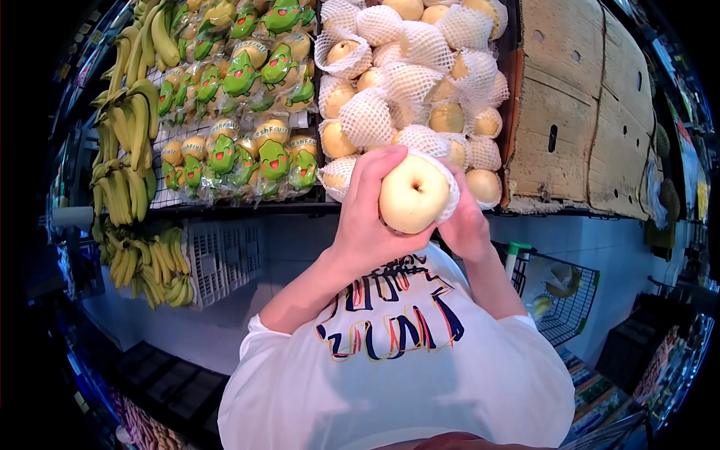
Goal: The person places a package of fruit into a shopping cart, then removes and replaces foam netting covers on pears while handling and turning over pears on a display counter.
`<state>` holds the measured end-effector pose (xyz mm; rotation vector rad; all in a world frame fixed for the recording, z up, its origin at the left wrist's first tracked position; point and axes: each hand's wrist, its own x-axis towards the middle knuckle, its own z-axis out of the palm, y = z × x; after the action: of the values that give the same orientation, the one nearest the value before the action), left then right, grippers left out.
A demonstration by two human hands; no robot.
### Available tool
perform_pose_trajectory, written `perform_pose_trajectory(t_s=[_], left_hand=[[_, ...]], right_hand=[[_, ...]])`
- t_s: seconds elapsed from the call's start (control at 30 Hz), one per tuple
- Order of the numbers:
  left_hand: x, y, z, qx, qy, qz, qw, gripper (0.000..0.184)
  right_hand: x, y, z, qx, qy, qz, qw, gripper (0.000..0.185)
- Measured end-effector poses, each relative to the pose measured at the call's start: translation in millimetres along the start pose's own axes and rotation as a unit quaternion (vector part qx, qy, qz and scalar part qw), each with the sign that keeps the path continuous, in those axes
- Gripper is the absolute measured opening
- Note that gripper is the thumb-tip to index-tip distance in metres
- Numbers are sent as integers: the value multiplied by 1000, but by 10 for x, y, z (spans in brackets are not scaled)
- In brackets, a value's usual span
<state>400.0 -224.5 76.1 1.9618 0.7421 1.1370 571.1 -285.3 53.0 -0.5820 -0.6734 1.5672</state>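
Observation:
A round pale-yellow pear (409, 201) is held up in front of my chest, its dark hollow facing me. My left hand (358, 214) wraps around its left side, thumb beneath and fingers over the top. Against the right side of the pear, my right hand (466, 229) is closed, with white foam netting (452, 189) between it and the fruit. Some of the right fingers are hidden behind the pear. Just beyond both hands lies a bin of similar pears (447, 118), many in white foam nets (366, 118).
Left of the pears are bagged fruits (271, 159) with green cartoon labels, then bananas (129, 124). Brown cardboard (559, 112) covers the display at right. A shopping cart (574, 300) stands low on the right, and a white crate (221, 259) is low on the left.

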Motion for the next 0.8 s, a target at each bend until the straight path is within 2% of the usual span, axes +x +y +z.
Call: perform_pose_trajectory(t_s=[0.07,0.1,0.2,0.4,0.5,0.6,0.63,0.73,0.8], left_hand=[[40,63,-61,50,-24,21,998,97],[42,75,-49,46,-22,32,998,97],[37,88,-6,26,-19,52,998,95],[-26,6,65,-44,0,54,998,92],[-55,-78,103,-57,15,82,995,92],[-57,-96,86,-57,10,92,994,92],[-56,-99,94,-62,11,92,994,92],[-55,-96,102,-64,18,90,994,92],[-53,-108,103,-64,19,87,994,92]], right_hand=[[30,15,130,-141,8,-53,989,104],[46,13,189,-124,37,-43,991,108],[53,-7,162,-218,29,-77,973,105],[61,-28,111,-289,-11,-134,948,99],[155,-63,64,-478,-12,-330,814,95],[135,-131,31,-584,-4,-458,670,85],[113,-211,115,-629,-1,-472,618,74],[65,-292,180,-697,-46,-414,583,72],[105,-256,263,-676,-20,-391,625,72]])
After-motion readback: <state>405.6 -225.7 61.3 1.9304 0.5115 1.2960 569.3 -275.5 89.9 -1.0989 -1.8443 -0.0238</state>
